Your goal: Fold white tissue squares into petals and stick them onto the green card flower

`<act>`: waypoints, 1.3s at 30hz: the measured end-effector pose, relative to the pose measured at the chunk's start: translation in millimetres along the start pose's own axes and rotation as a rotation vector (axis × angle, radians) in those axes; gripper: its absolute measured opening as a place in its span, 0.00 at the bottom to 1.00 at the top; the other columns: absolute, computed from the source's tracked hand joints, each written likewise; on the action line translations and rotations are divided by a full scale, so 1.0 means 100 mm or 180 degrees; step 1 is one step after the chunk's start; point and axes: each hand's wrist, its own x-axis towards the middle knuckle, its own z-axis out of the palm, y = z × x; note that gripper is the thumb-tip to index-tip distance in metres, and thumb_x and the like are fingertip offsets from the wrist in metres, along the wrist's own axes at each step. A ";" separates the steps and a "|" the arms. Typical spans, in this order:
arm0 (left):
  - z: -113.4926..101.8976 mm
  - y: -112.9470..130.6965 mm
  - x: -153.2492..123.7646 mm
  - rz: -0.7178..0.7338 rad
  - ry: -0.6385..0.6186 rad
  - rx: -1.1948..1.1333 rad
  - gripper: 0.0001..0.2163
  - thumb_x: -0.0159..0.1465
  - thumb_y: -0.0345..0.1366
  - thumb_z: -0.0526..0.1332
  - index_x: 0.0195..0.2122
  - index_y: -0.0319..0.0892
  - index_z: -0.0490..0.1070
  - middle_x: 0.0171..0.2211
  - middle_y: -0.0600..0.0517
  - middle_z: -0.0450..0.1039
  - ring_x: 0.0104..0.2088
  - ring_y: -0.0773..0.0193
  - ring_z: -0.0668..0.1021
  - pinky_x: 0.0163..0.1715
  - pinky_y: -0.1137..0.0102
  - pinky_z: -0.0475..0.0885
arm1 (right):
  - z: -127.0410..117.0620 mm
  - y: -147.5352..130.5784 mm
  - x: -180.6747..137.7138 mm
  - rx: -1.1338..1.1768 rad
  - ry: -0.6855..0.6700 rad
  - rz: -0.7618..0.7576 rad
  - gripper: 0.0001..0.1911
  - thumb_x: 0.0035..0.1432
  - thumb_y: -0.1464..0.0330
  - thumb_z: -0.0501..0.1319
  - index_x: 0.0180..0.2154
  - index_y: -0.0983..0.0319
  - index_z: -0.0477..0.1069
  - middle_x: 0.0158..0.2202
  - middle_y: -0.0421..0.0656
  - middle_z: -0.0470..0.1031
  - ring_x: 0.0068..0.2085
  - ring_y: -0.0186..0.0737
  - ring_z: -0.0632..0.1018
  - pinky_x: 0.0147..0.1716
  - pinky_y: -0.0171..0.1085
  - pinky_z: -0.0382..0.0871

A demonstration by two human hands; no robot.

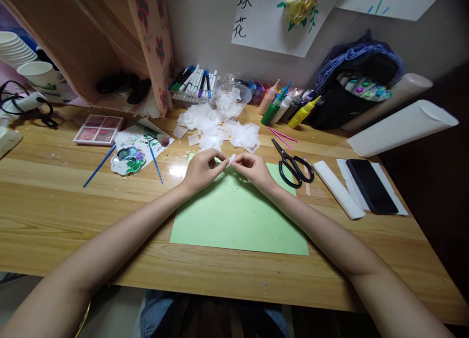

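Observation:
Between my fingertips is a small piece of white paper point(231, 159), pinched from both sides. My left hand point(205, 170) is closed on its left end, thumb against forefinger. On the other end, the fingers of my right hand point(255, 172) are closed the same way. Both hands are over the far edge of a light green sheet point(238, 216) lying flat on the wooden table. Just beyond them lies a loose heap of white paper squares point(207, 125), and a clear plastic cup point(233, 99) behind it holds more squares.
Black-handled scissors point(291, 164) lie right of the green sheet, near a wooden stick point(307, 181) and a black phone point(372, 185). Paint bottles point(287, 106) and markers point(196, 84) stand along the wall. At left are a paint palette point(128, 160) and brushes point(99, 165).

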 end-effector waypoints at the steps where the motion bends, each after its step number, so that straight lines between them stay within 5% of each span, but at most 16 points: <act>1: 0.00 0.00 0.00 0.0042 -0.0055 -0.0018 0.09 0.61 0.39 0.60 0.32 0.40 0.75 0.30 0.52 0.77 0.24 0.71 0.70 0.27 0.75 0.64 | 0.00 0.00 0.00 -0.0029 0.0007 -0.0005 0.13 0.49 0.60 0.65 0.27 0.64 0.70 0.22 0.37 0.66 0.23 0.29 0.64 0.23 0.32 0.55; 6: 0.00 0.00 -0.01 0.0139 -0.0251 -0.0055 0.09 0.61 0.39 0.59 0.32 0.40 0.76 0.31 0.50 0.77 0.25 0.70 0.72 0.28 0.74 0.65 | 0.01 -0.01 -0.01 -0.0157 0.0006 0.0015 0.15 0.48 0.58 0.65 0.27 0.64 0.71 0.22 0.38 0.67 0.24 0.30 0.64 0.23 0.32 0.55; 15: 0.01 0.02 -0.01 0.0026 0.0033 0.0109 0.07 0.59 0.36 0.59 0.27 0.40 0.72 0.25 0.53 0.73 0.23 0.70 0.70 0.26 0.74 0.64 | 0.01 0.00 0.00 -0.0159 0.0012 -0.0009 0.13 0.48 0.61 0.64 0.25 0.63 0.67 0.22 0.37 0.65 0.23 0.28 0.62 0.22 0.32 0.54; 30: -0.01 -0.08 0.05 -0.0887 0.0718 -0.0223 0.08 0.63 0.37 0.54 0.28 0.41 0.65 0.24 0.55 0.67 0.24 0.69 0.69 0.25 0.74 0.62 | 0.01 -0.02 0.02 -0.0112 0.0258 0.0124 0.10 0.47 0.64 0.62 0.24 0.61 0.64 0.20 0.34 0.62 0.20 0.29 0.61 0.19 0.32 0.54; 39: -0.06 -0.22 0.06 -0.0909 0.0985 0.0318 0.10 0.65 0.37 0.52 0.40 0.41 0.71 0.35 0.48 0.75 0.32 0.62 0.75 0.33 0.69 0.68 | -0.02 0.04 0.19 0.0675 0.0514 0.0595 0.14 0.45 0.60 0.64 0.25 0.61 0.63 0.19 0.34 0.65 0.16 0.27 0.63 0.13 0.29 0.55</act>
